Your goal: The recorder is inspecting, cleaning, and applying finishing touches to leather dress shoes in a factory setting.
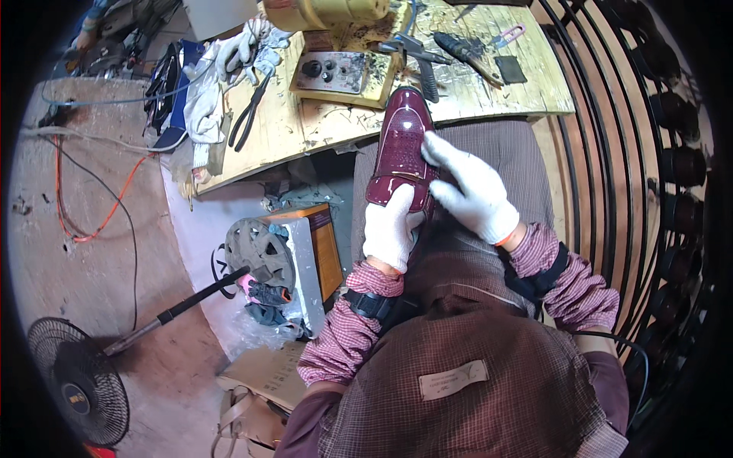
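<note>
A glossy burgundy leather shoe (403, 141) lies over my lap, its toe pointing away at the bench's front edge. My left hand (391, 227), in a white knit glove, grips it at the near end, with the thumb on top over the opening. The fingers underneath are hidden. My right hand (473, 187), also white-gloved, is at the shoe's right side. Its fingers are stretched out and apart, the tips at or against the upper; whether they press on it I cannot tell.
On the wooden bench (305, 126) are a control box with knobs (330, 72), pliers (252, 111), a dark-bristled brush (467, 57), a hot-air-gun-like tool (420, 57) and white gloves (206, 99). A fan (78, 382) stands at lower left. Racked shoes (679, 168) line the right.
</note>
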`<move>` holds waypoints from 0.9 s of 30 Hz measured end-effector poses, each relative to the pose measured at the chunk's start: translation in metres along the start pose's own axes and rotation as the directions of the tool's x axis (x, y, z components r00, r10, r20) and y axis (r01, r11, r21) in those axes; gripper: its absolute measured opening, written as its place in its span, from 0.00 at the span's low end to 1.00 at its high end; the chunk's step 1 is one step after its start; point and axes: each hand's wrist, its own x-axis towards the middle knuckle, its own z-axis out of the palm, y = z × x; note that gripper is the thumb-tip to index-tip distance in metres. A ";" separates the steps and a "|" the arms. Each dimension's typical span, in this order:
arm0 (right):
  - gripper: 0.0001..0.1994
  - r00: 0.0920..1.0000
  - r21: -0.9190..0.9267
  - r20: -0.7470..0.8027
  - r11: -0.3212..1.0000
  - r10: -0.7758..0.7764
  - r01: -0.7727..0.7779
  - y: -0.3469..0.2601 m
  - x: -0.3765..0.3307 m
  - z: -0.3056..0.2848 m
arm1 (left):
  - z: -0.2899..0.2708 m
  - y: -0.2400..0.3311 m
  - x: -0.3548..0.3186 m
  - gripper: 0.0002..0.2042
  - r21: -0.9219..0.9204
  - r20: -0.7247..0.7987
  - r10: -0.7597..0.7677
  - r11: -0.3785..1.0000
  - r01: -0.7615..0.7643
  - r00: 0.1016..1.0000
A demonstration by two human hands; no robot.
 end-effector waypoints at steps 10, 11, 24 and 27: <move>0.36 0.938 -0.308 0.303 0.914 -0.169 0.264 -0.014 0.021 -0.010 | -0.019 -0.029 0.005 0.17 0.518 0.162 0.370 0.757 -0.398 0.915; 0.37 0.939 -0.276 0.318 0.935 -0.132 0.225 -0.015 0.024 -0.011 | -0.018 -0.036 0.007 0.18 0.488 0.094 0.337 0.804 -0.339 0.937; 0.42 0.893 -0.481 0.431 0.804 -0.128 0.348 -0.024 0.036 0.006 | -0.004 -0.030 0.000 0.21 0.126 -0.167 -0.027 0.991 0.048 0.986; 0.41 0.901 -0.513 0.411 0.782 -0.139 0.355 -0.026 0.033 0.011 | -0.016 -0.035 -0.004 0.25 0.797 0.063 0.340 0.549 -0.252 0.938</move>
